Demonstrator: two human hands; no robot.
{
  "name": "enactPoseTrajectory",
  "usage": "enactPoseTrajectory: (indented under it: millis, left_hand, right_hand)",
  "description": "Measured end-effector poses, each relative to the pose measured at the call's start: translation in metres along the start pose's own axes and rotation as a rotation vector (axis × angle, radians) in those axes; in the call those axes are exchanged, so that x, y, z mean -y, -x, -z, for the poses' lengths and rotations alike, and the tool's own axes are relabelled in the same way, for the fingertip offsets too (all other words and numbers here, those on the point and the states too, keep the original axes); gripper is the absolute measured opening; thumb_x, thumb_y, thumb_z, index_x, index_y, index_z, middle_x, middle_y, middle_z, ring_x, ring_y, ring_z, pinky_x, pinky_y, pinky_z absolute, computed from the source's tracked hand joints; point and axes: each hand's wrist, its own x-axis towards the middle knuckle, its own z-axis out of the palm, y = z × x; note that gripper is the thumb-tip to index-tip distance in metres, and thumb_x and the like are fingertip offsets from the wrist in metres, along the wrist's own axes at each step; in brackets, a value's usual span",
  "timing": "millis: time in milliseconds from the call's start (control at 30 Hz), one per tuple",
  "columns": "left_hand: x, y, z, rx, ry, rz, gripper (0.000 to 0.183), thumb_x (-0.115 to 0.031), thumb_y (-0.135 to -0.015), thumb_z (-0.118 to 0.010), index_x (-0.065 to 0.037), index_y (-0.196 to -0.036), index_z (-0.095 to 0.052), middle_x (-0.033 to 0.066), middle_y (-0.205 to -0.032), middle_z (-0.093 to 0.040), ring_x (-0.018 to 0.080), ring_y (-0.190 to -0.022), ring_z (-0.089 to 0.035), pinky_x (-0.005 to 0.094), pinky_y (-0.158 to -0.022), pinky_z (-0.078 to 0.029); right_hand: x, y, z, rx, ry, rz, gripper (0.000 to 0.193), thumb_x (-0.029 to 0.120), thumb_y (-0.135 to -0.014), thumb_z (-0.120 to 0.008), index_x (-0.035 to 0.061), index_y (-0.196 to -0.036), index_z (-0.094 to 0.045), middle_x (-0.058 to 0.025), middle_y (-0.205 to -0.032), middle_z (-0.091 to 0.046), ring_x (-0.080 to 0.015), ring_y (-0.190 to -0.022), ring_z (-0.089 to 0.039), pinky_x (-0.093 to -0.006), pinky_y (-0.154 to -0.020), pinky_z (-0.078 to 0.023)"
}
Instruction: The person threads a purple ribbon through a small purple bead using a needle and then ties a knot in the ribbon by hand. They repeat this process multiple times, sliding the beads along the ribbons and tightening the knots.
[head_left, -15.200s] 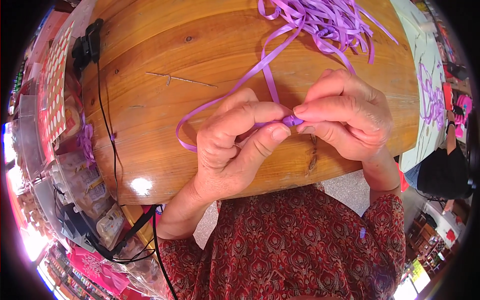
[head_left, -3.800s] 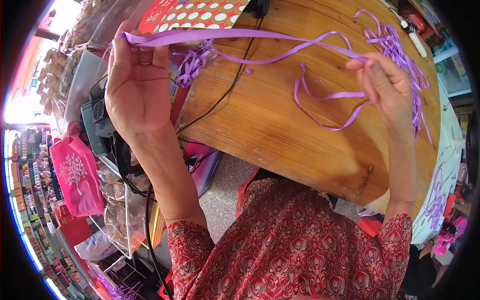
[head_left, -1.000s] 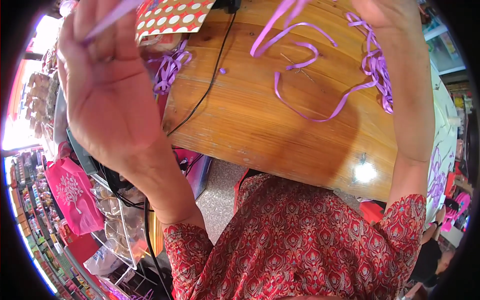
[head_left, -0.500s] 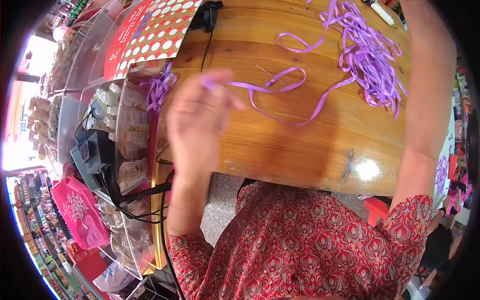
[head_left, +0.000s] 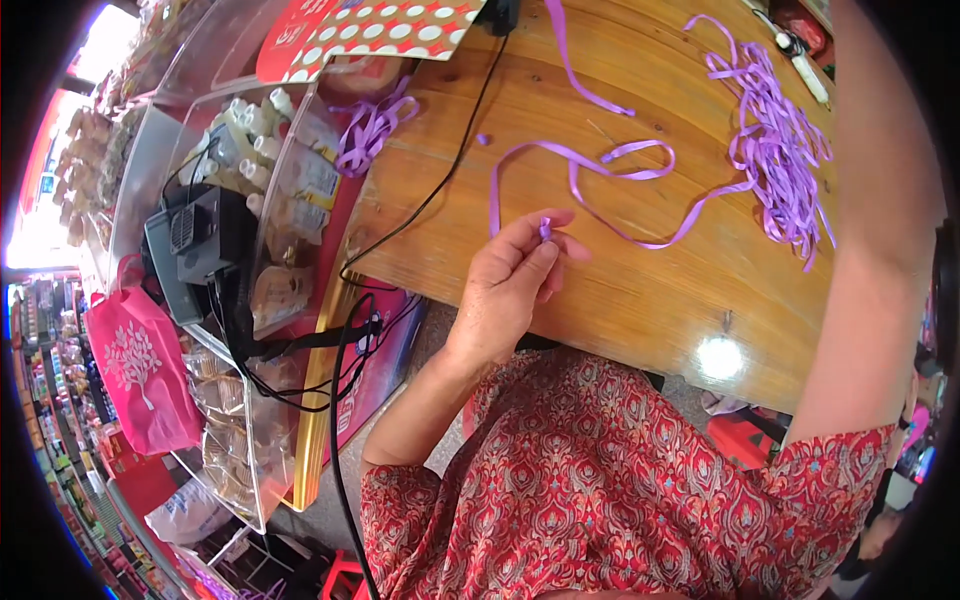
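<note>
My left hand is closed over the near part of the wooden table, thumb and finger pinching a small purple knotted ribbon end. From that hand a purple ribbon runs up and curves across the tabletop toward a tangled heap of purple ribbon at the right. A small purple bit lies on the wood beyond the hand. Another purple ribbon strip comes down from the far edge and ends on the table. My right forearm reaches up along the right side, and its hand is out of the picture.
Clear plastic bins of packets stand left of the wooden table, with more purple ribbon by them. A black cable crosses the table's left side. A pink bag hangs lower left. A white-handled tool lies far right.
My left hand has moved right and nearer to me, with the ribbon end pinched in it. The view has shifted, and the far ribbon loop now lies as a straighter strip.
</note>
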Motion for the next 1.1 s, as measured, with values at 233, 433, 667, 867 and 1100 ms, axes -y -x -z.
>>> enactPoseTrajectory:
  millis: [233,433,667,867,1100]
  left_hand:
    - [-0.009,0.007,0.017,0.004,0.070,-0.031,0.027,-0.006,-0.095,-0.043,-0.001,-0.121,-0.050,0.0029,-0.091,-0.062,0.0026,-0.062,-0.040,0.0164,-0.055,-0.034]
    - [0.003,0.010,0.029,-0.031,-0.035,-0.108,0.028,-0.008,-0.095,-0.044,0.000,-0.121,-0.052,0.0045,-0.088,-0.063,0.0023,-0.059,-0.037,0.0160,-0.051,-0.030]
    - [0.010,0.009,0.036,-0.115,-0.134,-0.157,0.020,-0.009,-0.093,-0.052,0.000,-0.109,-0.060,0.0007,-0.083,-0.061,0.0027,-0.065,-0.044,0.0163,-0.058,-0.036]
    - [0.013,0.004,0.036,-0.133,-0.133,-0.163,0.019,-0.010,-0.092,-0.055,0.002,-0.105,-0.060,-0.0007,-0.082,-0.058,0.0056,-0.073,-0.052,0.0190,-0.066,-0.043]
    - [0.014,0.008,0.043,-0.127,-0.163,-0.181,0.018,-0.009,-0.093,-0.053,-0.003,-0.108,-0.061,-0.0030,-0.076,-0.057,0.0013,-0.067,-0.047,0.0160,-0.058,-0.037]
  right_hand:
    - [-0.015,-0.026,-0.038,0.175,0.127,0.051,0.022,0.019,-0.081,-0.061,-0.0002,-0.091,-0.064,-0.0060,-0.067,-0.056,-0.0152,-0.055,-0.050,-0.0267,-0.052,-0.041]
    - [-0.029,-0.038,-0.056,0.299,0.245,0.100,0.022,0.019,-0.080,-0.062,0.0004,-0.090,-0.065,-0.0081,-0.069,-0.058,-0.0179,-0.056,-0.054,-0.0287,-0.053,-0.045]
    - [-0.048,-0.055,-0.091,0.450,0.316,0.220,0.021,0.019,-0.078,-0.063,0.0011,-0.088,-0.066,-0.0105,-0.070,-0.061,-0.0211,-0.058,-0.058,-0.0310,-0.055,-0.048]
    - [-0.054,-0.085,-0.115,0.570,0.376,0.382,0.021,0.020,-0.076,-0.063,0.0018,-0.087,-0.067,-0.0126,-0.071,-0.064,-0.0238,-0.059,-0.062,-0.0329,-0.056,-0.051]
    - [-0.063,0.020,-0.166,0.634,0.801,0.318,0.010,0.012,-0.074,-0.055,0.0042,-0.072,-0.060,-0.0074,-0.074,-0.058,-0.0232,-0.074,-0.060,-0.0357,-0.069,-0.048]
